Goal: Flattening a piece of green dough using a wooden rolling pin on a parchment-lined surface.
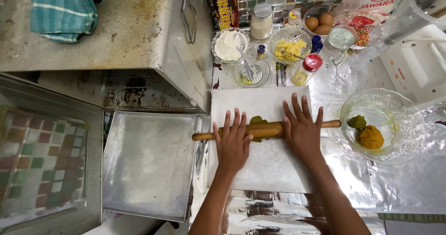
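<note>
**Two Flat Hands on a Rolling Pin**

While both palms press down with fingers spread wide and straight, the left hand [232, 142] and the right hand [302, 130] lie flat on a wooden rolling pin [265, 129] at the centre of the frame. Neither hand grips anything; each simply rests open on top of the pin. Under the pin sits a small lump of green dough [256, 120], showing between the two hands and partly hidden by the wood. Pin and dough lie on a pale board [269, 170], which rests on a counter covered in foil [404, 184].

Right of the board, a clear glass bowl [404, 105] holds one green dough ball [357, 121] and one orange dough ball [371, 137], touching each other. Left of the board lies a bare metal baking tray [148, 165]. Along the top of the frame stand a bowl of flour [227, 44], a bowl of yellow butter pieces [290, 46], a small glass dish [251, 71] and a bowl with brown eggs [318, 22]. A striped teal cloth [62, 9] lies at the upper left on a metal box [139, 35].
</note>
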